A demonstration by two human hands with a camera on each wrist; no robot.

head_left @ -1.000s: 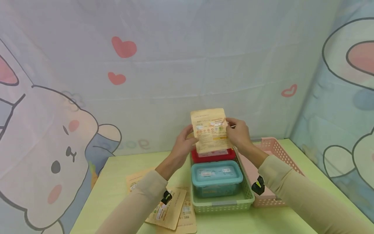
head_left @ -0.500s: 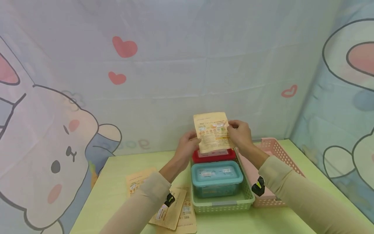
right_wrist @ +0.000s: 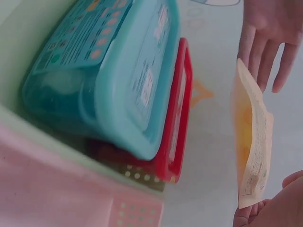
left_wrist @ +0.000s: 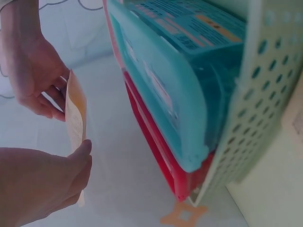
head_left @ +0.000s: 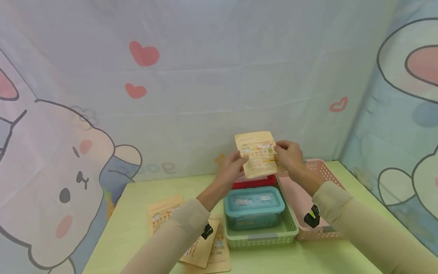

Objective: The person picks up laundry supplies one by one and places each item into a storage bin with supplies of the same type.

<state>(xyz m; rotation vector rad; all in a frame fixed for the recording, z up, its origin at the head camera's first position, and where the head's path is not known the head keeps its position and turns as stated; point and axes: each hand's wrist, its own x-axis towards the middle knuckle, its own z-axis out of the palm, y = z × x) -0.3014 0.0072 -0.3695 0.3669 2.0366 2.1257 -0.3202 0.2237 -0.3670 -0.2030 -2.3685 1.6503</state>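
Soft, diffuse light fills the head view evenly, the backdrop (head_left: pixel 205 76) greyish and the table (head_left: pixel 119 228) brighter. Print on the held packet (head_left: pixel 260 154) is too small and soft to read. Both wrist views look hazy and bluish; in the right one, the pink basket (right_wrist: pixel 57 184) nearest the camera is blurred.

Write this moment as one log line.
left hand: holds printed pouch; right hand: holds printed pouch; pouch: apart from both containers; teal container, red container: in green basket
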